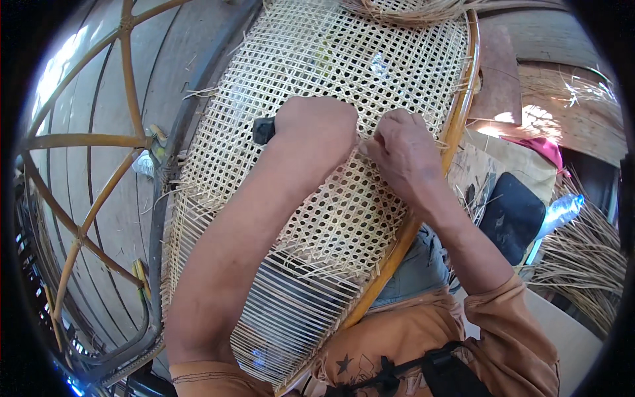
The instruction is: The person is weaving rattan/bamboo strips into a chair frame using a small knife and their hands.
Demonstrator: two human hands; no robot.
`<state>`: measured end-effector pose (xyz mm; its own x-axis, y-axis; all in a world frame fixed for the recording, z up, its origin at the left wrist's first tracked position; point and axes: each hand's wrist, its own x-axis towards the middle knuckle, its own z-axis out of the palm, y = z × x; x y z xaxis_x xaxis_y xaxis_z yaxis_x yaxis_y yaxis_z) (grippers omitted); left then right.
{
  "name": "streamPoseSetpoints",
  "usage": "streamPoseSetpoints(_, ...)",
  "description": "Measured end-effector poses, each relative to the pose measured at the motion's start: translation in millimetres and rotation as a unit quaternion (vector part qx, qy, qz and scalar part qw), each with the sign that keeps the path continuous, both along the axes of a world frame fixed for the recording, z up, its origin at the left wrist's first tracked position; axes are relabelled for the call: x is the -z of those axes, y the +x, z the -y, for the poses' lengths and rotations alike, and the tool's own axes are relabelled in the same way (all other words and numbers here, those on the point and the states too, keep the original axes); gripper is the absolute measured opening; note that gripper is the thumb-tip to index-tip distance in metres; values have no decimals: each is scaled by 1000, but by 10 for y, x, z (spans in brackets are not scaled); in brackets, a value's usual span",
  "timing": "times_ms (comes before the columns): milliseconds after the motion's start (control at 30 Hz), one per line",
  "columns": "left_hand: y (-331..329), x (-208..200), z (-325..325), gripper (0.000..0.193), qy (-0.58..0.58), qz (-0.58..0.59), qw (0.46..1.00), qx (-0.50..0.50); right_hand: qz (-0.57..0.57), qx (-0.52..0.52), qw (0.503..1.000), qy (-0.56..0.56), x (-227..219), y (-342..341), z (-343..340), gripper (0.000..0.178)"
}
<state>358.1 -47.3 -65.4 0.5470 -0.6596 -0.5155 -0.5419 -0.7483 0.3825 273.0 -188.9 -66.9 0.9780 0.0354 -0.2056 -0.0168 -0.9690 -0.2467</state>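
Here's the woven cane (350, 218) stretched below, the left hand (317, 122) curled over it, the right hand (407, 152) bunched just beside, perhaps to steady one spot, though I can't tell what either grips, and the wooden rail (465, 92) at right likely keeps everything taut.

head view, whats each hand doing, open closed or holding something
Left hand: closed, apparently around a dark object.
Right hand: fingers curled closed; whether it holds anything cannot be told.
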Motion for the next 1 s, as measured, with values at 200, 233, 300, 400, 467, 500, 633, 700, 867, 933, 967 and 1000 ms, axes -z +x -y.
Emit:
streamPoseSetpoints(200, 9, -216, -128, 31, 38, 41, 998, -26, 117, -175, 976, 54, -110, 98, 124, 14)
streamPoseSetpoints(233, 9, -185, -115, 32, 56, 33, 997, -34, 114, -174, 977, 50, -72, 135, 171, 14)
streamPoseSetpoints(300, 11, -117, -159, 33, 44, 32, 998, -44, 64, -269, 960, 33, -10, 231, 276, 10)
streamPoseSetpoints(400, -29, -92, -201, 35, 32, 37, 997, -60, 24, -290, 957, 9, -89, 250, 321, 7)
streamPoseSetpoints(467, -62, -61, -245, 36, 29, 41, 997, -65, -6, -315, 949, -8, -95, 255, 351, 15)
streamPoseSetpoints(500, -63, -38, -293, 37, 20, 50, 995, -79, -6, -317, 948, -8, -112, 265, 325, 15)
streamPoseSetpoints(633, -95, 12, -334, 40, 9, 70, 994, -87, -5, -350, 937, -6, -106, 321, 288, 20)
streamPoseSetpoints(700, -102, 3, -352, 40, 2, 79, 993, -84, -8, -364, 931, -7, -92, 333, 307, 22)
streamPoseSetpoints(867, -85, -21, -446, 39, 13, 90, 992, -87, -32, -362, 932, -21, -130, 352, 287, 10)
streamPoseSetpoints(933, -104, -32, -510, 41, 24, 95, 989, -115, -24, -368, 930, -17, -140, 375, 263, 7)
streamPoseSetpoints(967, -128, -46, -545, 41, 26, 96, 989, -113, -17, -374, 927, -14, -137, 383, 249, 5)
streamPoseSetpoints(1000, -158, -65, -563, 42, 51, 75, 988, -129, -17, -369, 929, -16, -132, 387, 243, 5)
